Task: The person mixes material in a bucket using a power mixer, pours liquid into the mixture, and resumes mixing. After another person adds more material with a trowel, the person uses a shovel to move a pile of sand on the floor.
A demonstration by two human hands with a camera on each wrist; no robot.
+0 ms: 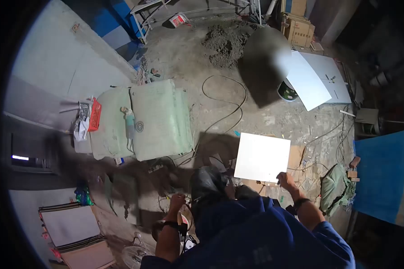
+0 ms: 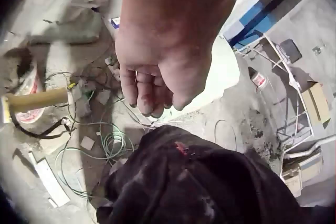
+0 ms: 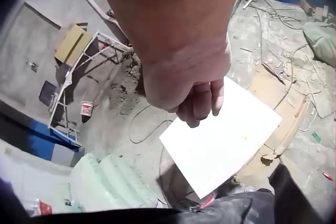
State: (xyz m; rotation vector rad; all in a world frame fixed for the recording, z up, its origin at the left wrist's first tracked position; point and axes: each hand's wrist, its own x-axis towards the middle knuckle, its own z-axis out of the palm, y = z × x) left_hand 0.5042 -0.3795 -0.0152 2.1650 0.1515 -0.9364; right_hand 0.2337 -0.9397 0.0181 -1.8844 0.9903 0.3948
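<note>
My left hand (image 1: 177, 201) hangs at my left side with its fingers loosely curled. In the left wrist view, this hand (image 2: 165, 74) shows a reddish mark near the fingertips, above my dark trouser leg (image 2: 184, 182). On the right, my other hand (image 1: 287, 181) overlaps the near right corner of a white square tile (image 1: 261, 157), which lies flat over brown cardboard. From the right wrist, the same hand (image 3: 191, 90) has bent, relaxed fingers in front of the tile (image 3: 226, 140), and nothing shows in its grip.
Greenish-white padded slabs (image 1: 161, 119) stand left, with a red basket (image 1: 95, 115) on them. A mortar heap (image 1: 224, 45) and a looping cable (image 1: 244, 96) lie ahead. More white panels (image 1: 307, 80) are at back right, beside a blurred dark patch. A green sack (image 1: 336, 188) sits right.
</note>
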